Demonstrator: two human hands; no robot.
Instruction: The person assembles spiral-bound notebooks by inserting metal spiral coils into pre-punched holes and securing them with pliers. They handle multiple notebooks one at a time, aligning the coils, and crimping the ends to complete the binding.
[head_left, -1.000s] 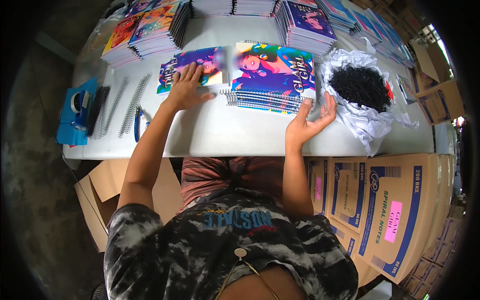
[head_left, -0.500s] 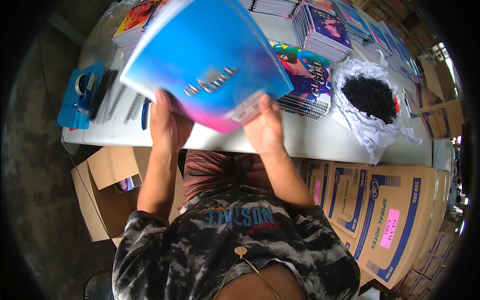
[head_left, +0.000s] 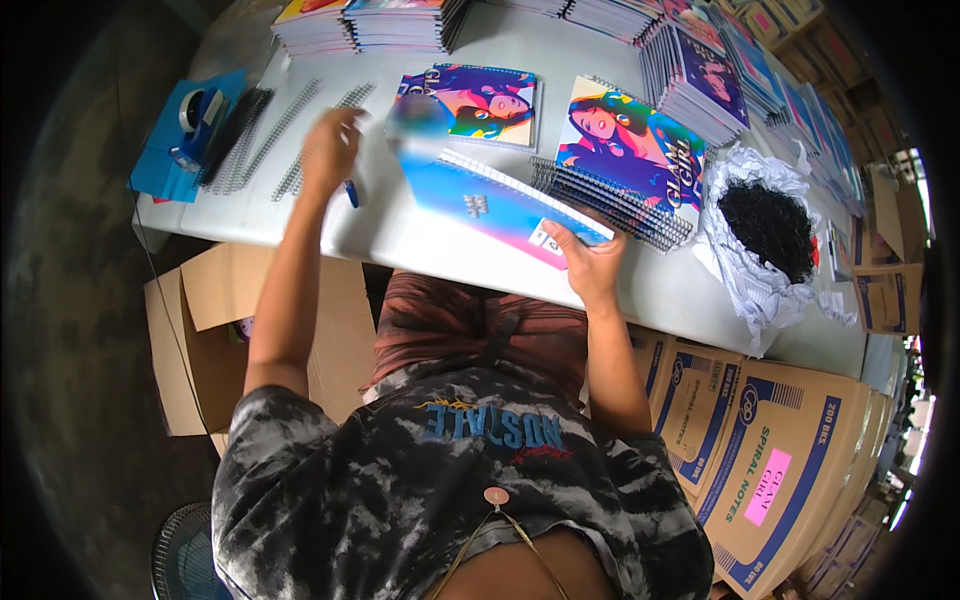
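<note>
1. Over the white table (head_left: 395, 240), the right hand (head_left: 595, 265) is closed on one corner of a blue notebook (head_left: 505, 212).
2. This notebook looks not done: its edge shows little holes, and I see no coil in them.
3. The left hand (head_left: 330, 155) has bent fingers by the loose coils (head_left: 285, 120); I cannot tell if it holds one.
4. Farther back, the tall stack (head_left: 690, 85) has coils in, so it looks done.
</note>
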